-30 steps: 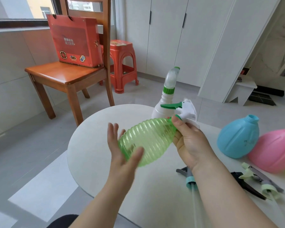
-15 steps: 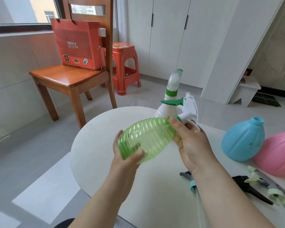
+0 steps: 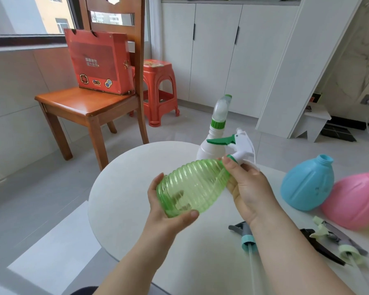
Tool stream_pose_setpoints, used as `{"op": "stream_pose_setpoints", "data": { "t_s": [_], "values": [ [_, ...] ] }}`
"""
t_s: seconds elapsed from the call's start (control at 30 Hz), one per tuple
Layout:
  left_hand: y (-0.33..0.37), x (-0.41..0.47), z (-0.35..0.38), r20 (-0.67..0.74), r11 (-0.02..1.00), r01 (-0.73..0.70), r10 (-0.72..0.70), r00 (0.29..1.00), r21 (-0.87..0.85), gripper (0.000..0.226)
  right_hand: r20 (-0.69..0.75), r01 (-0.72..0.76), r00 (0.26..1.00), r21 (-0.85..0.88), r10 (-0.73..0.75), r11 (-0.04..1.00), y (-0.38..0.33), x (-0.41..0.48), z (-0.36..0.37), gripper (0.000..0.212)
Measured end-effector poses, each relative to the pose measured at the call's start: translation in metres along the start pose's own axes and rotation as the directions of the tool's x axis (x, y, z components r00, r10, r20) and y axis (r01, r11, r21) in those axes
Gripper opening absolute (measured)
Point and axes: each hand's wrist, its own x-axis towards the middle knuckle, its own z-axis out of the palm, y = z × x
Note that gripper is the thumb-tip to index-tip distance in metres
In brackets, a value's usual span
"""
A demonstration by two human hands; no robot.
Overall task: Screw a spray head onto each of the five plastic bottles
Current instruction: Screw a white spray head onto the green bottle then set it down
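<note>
Head view: above the round white counter [image 3: 124, 201], the ribbed green bottle [image 3: 192, 186] lies tilted, neck toward 1 o'clock, its base grasped in the left hand [image 3: 166, 213] grip. The right hand [image 3: 247, 188] grip is clenched about the neck and the white spray head [image 3: 242, 145] seated there. At 3 o'clock lie a blue bottle [image 3: 307, 184] and a pink bottle [image 3: 356, 201], touching; loose spray heads [image 3: 246, 235] rest at 5 o'clock.
</note>
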Motion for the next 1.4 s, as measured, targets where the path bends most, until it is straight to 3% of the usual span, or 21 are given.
{"op": "stream_pose_setpoints", "data": {
  "t_s": [0.07,0.13,0.23,0.3,0.37,0.47,0.53,0.6,0.67,0.77,0.87,0.93,1.03,1.1,1.17,1.4],
  "values": [
    [0.0,-0.001,0.001,0.023,0.999,0.046,-0.045,0.999,-0.027,0.082,0.026,0.005,1.0,0.016,-0.005,1.0,-0.001,-0.001,-0.003,0.003],
    [0.004,0.0,0.002,0.127,0.961,0.219,-0.199,0.972,-0.17,0.062,0.063,0.028,0.998,0.029,-0.029,0.999,-0.003,-0.003,-0.005,0.015],
    [0.001,0.004,-0.003,0.19,0.881,0.424,-0.389,0.902,-0.21,0.065,0.107,0.053,0.993,-0.017,-0.051,0.998,-0.002,-0.005,-0.007,0.021],
    [-0.001,0.003,0.0,0.115,0.916,0.354,-0.338,0.934,-0.19,0.056,0.077,0.045,0.996,-0.024,-0.043,0.999,0.001,-0.004,-0.008,0.018],
    [-0.001,0.002,0.003,0.029,0.976,0.183,-0.181,0.983,-0.117,0.045,0.017,0.01,1.0,0.004,-0.01,1.0,0.003,-0.002,-0.011,0.006],
    [-0.002,-0.002,0.003,-0.009,0.985,-0.038,0.04,0.999,0.168,0.064,0.005,-0.07,0.998,0.087,0.07,0.994,0.004,0.0,-0.015,0.003],
    [-0.003,-0.004,0.004,-0.017,0.96,-0.09,0.098,0.995,0.265,0.069,0.025,-0.08,0.997,0.093,0.078,0.992,0.002,-0.001,-0.018,0.006],
    [-0.002,-0.002,0.004,-0.022,0.966,-0.082,0.091,0.996,0.247,0.071,0.076,-0.045,0.996,0.077,0.039,0.996,-0.001,-0.002,-0.018,0.016],
    [0.0,0.0,0.005,0.07,0.996,0.061,-0.066,0.995,0.065,0.079,0.174,-0.016,0.985,0.057,0.006,0.998,-0.006,-0.004,-0.017,0.016],
    [-0.001,-0.002,0.009,0.311,0.914,0.381,-0.325,0.893,-0.138,0.084,0.346,-0.029,0.938,-0.013,0.032,0.999,-0.013,-0.006,-0.014,0.007],
    [-0.008,-0.005,0.011,0.331,0.886,0.43,-0.36,0.872,-0.17,0.082,0.364,-0.062,0.929,-0.028,0.068,0.998,-0.014,-0.003,-0.014,0.018],
    [-0.01,-0.005,0.013,0.277,0.916,0.371,-0.32,0.906,-0.152,0.084,0.314,-0.08,0.946,-0.014,0.08,0.997,-0.01,-0.002,-0.014,0.019],
    [-0.009,-0.005,0.017,0.152,0.985,0.172,-0.171,0.974,0.007,0.096,0.211,-0.088,0.974,-0.005,0.087,0.996,-0.003,-0.002,-0.012,0.026],
    [-0.009,-0.005,0.017,0.053,0.993,0.032,-0.038,0.998,0.115,0.083,0.163,-0.09,0.983,0.012,0.087,0.996,-0.002,-0.002,-0.01,0.029],
    [-0.009,-0.006,0.018,0.019,0.978,-0.082,0.08,0.997,0.19,0.071,0.115,-0.088,0.99,0.025,0.084,0.996,-0.002,-0.002,-0.008,0.03],
    [-0.018,-0.012,0.017,0.02,0.883,-0.258,0.272,0.962,0.393,0.076,-0.139,-0.103,0.985,-0.019,0.099,0.995,0.001,-0.006,-0.005,0.015]
  ]
}}
